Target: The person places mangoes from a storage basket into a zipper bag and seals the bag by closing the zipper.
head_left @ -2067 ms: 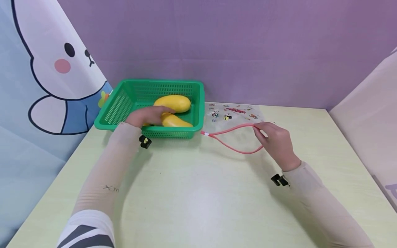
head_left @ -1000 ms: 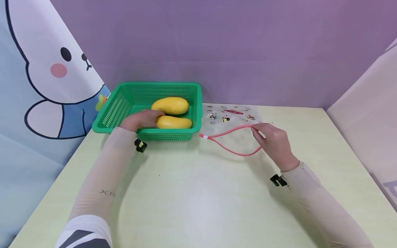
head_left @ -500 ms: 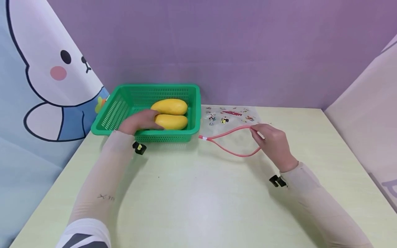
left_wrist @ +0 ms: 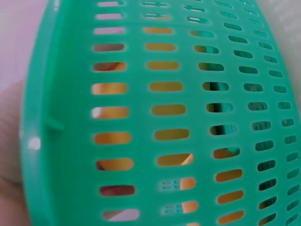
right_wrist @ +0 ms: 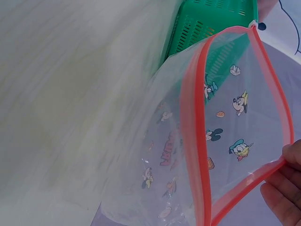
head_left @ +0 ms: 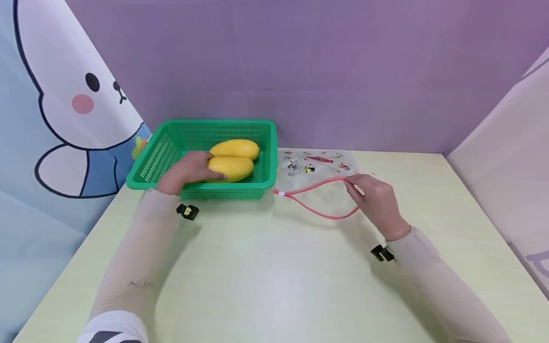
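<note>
In the head view, my left hand (head_left: 188, 169) reaches into a green basket (head_left: 269, 186) and grips the left end of the nearer yellow mango (head_left: 233, 168). Its thumb lies along the near side, while the other fingers are mostly hidden behind the fruit. A second mango (head_left: 238, 148) lies just beyond. My right hand (head_left: 375, 200) pinches the red rim of a clear zip bag (right_wrist: 240, 150) printed with cartoon figures. The bag's mouth gapes wide, its zipper end (head_left: 279, 192) close to the basket's right front corner.
The basket's slotted wall (left_wrist: 141, 99) fills the left wrist view, with yellow showing through the holes. A pale table (head_left: 274, 276) runs up to a purple cloth backdrop (head_left: 317, 71). On the left hangs a cloth with a rabbit print (head_left: 81, 109).
My left hand has shifted its hold on the nearer mango and drawn it slightly left, levelling it beside the other one. The right hand keeps its pinch on the bag's rim.
</note>
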{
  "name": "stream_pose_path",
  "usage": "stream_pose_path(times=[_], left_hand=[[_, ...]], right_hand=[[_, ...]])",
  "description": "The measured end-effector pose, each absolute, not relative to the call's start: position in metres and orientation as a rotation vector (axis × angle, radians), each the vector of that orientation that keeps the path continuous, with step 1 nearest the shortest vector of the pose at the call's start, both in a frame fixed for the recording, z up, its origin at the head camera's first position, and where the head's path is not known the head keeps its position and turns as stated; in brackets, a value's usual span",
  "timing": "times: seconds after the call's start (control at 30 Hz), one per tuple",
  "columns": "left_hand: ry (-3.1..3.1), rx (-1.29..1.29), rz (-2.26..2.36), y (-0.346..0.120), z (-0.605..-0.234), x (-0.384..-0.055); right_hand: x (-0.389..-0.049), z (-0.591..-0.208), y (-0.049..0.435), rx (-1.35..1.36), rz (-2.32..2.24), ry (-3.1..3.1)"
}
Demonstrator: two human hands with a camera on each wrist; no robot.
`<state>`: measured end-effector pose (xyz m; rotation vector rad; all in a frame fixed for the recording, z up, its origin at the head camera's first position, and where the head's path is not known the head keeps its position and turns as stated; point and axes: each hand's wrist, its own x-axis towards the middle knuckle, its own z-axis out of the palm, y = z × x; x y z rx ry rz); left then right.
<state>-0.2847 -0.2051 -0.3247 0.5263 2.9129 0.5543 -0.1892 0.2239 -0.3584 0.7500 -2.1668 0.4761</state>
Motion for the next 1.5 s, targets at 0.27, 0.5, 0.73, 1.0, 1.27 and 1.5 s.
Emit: stream_pose_path(times=[0.27, 0.5, 0.73, 1.0, 1.27, 1.5], left_hand=[[3.022, 0.524, 0.601, -0.206, -0.33, -0.277], [3.123, 0.57, 0.672, -0.2, -0.332, -0.269], [3.139, 0.543, 0.751, -0.192, -0.332, -0.264], [3.146, 0.54, 0.824, -0.187, -0.333, -0.258], [3.172, 0.548, 0.897, -0.181, -0.331, -0.249], [3.17, 0.522, 0.952, -0.18, -0.329, -0.24]], right_hand=[[-0.19, -0.363, 0.224, 0.761, 0.466, -2.155], [-0.193, -0.365, 0.225, 0.758, 0.461, -2.146], [-0.194, -0.365, 0.227, 0.75, 0.456, -2.15], [-0.195, -0.366, 0.229, 0.757, 0.451, -2.132], [-0.197, -0.367, 0.228, 0.757, 0.447, -2.146], [-0.198, -0.368, 0.227, 0.766, 0.437, -2.149]])
